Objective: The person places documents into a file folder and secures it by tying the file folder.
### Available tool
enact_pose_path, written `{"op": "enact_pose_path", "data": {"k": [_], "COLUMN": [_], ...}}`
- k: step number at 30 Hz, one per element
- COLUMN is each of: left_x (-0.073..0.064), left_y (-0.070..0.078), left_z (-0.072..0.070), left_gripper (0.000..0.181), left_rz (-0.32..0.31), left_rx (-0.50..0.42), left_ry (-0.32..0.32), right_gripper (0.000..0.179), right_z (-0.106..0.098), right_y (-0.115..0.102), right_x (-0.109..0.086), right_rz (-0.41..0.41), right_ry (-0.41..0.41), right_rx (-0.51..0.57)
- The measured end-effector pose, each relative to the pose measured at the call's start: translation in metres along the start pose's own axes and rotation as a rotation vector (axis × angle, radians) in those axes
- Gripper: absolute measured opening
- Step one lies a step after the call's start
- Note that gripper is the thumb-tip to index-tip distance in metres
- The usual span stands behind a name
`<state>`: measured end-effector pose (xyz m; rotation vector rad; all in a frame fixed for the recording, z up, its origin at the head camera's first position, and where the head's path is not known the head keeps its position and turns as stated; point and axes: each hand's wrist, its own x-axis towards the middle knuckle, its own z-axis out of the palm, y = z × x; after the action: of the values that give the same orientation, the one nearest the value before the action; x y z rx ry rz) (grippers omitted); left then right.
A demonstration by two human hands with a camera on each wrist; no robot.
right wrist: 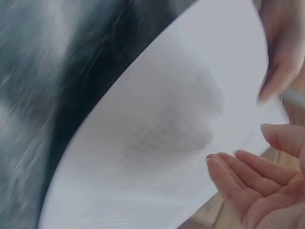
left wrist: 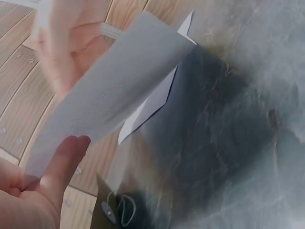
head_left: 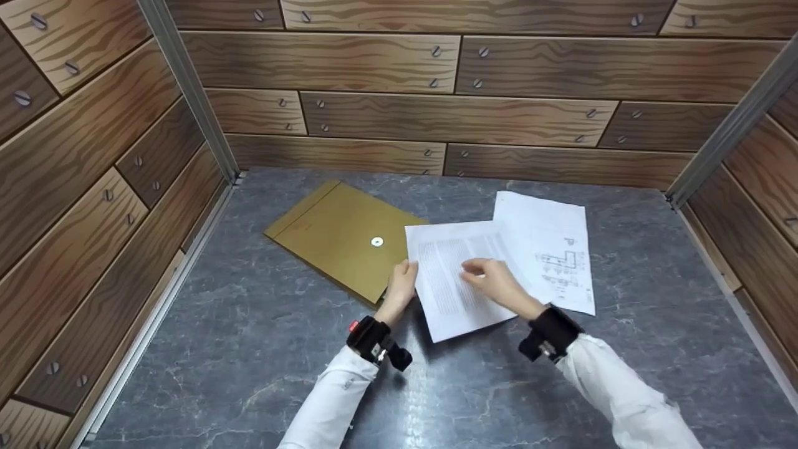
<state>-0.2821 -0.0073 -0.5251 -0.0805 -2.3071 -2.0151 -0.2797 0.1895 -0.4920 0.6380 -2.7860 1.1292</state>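
My left hand point(head_left: 401, 288) pinches the left edge of a printed sheet of paper point(head_left: 444, 312), its thumb lying on top. The sheet is lifted off the table and bends, as the left wrist view shows. Over the sheet's middle is my right hand point(head_left: 497, 285), its fingers loosely bent and the thumb apart from them. Nothing lies between that thumb and fingers in the right wrist view. Behind to the right lies a second sheet with a line drawing point(head_left: 542, 218), partly covered by the printed one.
A brown document envelope point(head_left: 330, 231) with a round white button point(head_left: 377, 242) lies left of the sheets. All rests on a grey marbled table point(head_left: 249, 374). Wood-patterned panels point(head_left: 374, 62) enclose the back and both sides.
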Motion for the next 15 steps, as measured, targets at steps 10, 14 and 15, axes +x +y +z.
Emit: {"op": "enact_pose_path", "data": {"k": [10, 14, 15], "left_x": [-0.01, -0.013, -0.013], "left_y": [0.026, 0.033, 0.035], "left_z": [-0.031, -0.041, -0.043], "left_gripper": [0.022, 0.025, 0.026], "left_rz": [0.039, 0.028, 0.015], "left_rx": [-0.068, -0.142, -0.171], "left_ry": [0.027, -0.001, -0.013], "right_gripper": [0.033, 0.039, 0.04], "right_z": [-0.046, -0.055, -0.056], "right_y": [0.076, 0.095, 0.098], "right_x": [0.006, 0.002, 0.001], "right_rz": [0.263, 0.384, 0.406], "right_ry": [0.099, 0.135, 0.136], "right_rx": [0.058, 0.135, 0.148]}}
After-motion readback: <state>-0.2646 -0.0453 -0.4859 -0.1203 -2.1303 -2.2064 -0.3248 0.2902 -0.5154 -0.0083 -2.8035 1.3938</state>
